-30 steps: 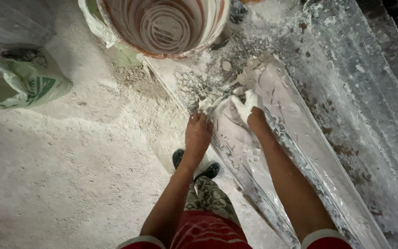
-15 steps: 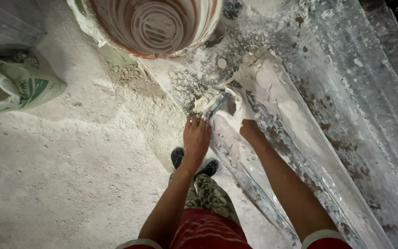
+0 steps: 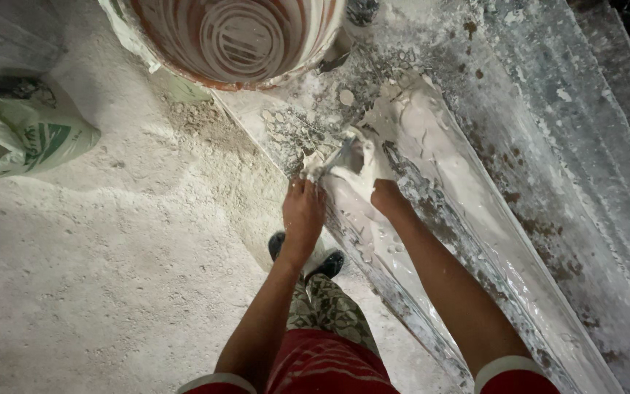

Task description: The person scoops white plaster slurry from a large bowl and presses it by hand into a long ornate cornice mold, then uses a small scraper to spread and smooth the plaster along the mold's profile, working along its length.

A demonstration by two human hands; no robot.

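At the left edge of the frame, in its upper half, a crumpled white plastic sack with green print (image 3: 27, 138) lies on the dusty pale floor (image 3: 96, 277), its mouth turned toward the left edge. At the top centre stands a large round bucket with red and white rings inside (image 3: 235, 36), its rim just beside the upper end of the long white plaster-coated moulding trough (image 3: 475, 219).

The trough's long axis runs diagonally from the upper centre down to the lower right corner of the frame. Dried crumbs of plaster are scattered between the bucket and the trough's upper end. To the right lies a clear plastic sheet spattered with white (image 3: 577, 146).

The left hand (image 3: 302, 211) presses flat, fingers spread, on the trough's near edge. The right hand (image 3: 386, 195) is closed round a lump of wet white plaster (image 3: 355, 169) inside the trough, just above the left hand. Below the hands, a dark shoe (image 3: 326, 264) stands on the floor against the trough's side.
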